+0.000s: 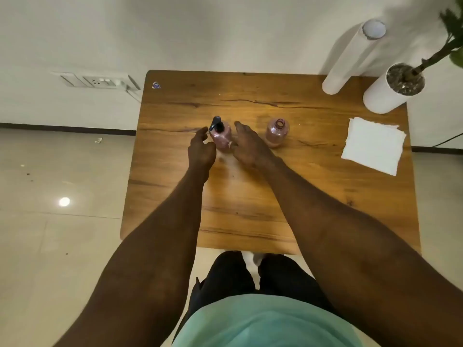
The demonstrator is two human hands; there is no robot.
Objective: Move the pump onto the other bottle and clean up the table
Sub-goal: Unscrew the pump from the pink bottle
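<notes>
Two small pink bottles stand on the wooden table [250, 196]. The left bottle [223, 137] carries a black pump [217, 124]. The right bottle [276, 131] has an open neck with no pump. My left hand [200, 149] is just left of the pump bottle, fingers apart and curled toward it. My right hand [248, 146] is just right of the same bottle, fingers spread, thumb tip near its base. Neither hand clearly grips the bottle. A white folded paper towel [373, 145] lies flat at the table's right side.
A white potted plant [390, 90] and a tall white cylinder [350, 58] stand at the table's far right corner. A small sticker [156, 85] is at the far left corner. A wall with sockets [100, 81] is behind; tiled floor lies left.
</notes>
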